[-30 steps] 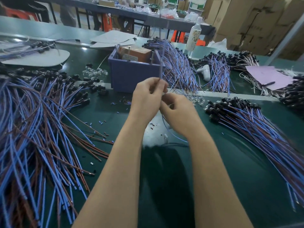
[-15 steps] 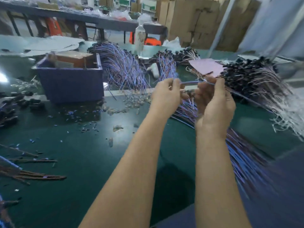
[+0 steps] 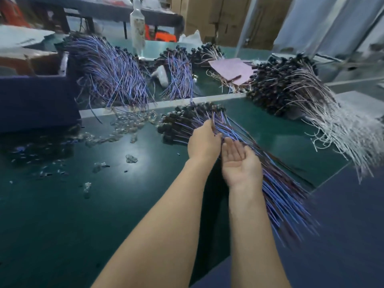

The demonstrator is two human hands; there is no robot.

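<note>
Left hand [image 3: 204, 142] pinching wire bundle [image 3: 278, 190], right hand [image 3: 239, 163] flat palm-up, clear beads [image 3: 133, 123] and blue bin [image 3: 37, 102] leftward

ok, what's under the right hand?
The right hand, palm up and open, is over the wire bundle: blue and brown wires, black connectors at the far end. Whether it touches them is unclear; the table below is covered.

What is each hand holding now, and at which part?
The left hand seems to pinch one wire of the near bundle on its thin strand, not its black end. The right hand is open, palm up, holding nothing.
</note>
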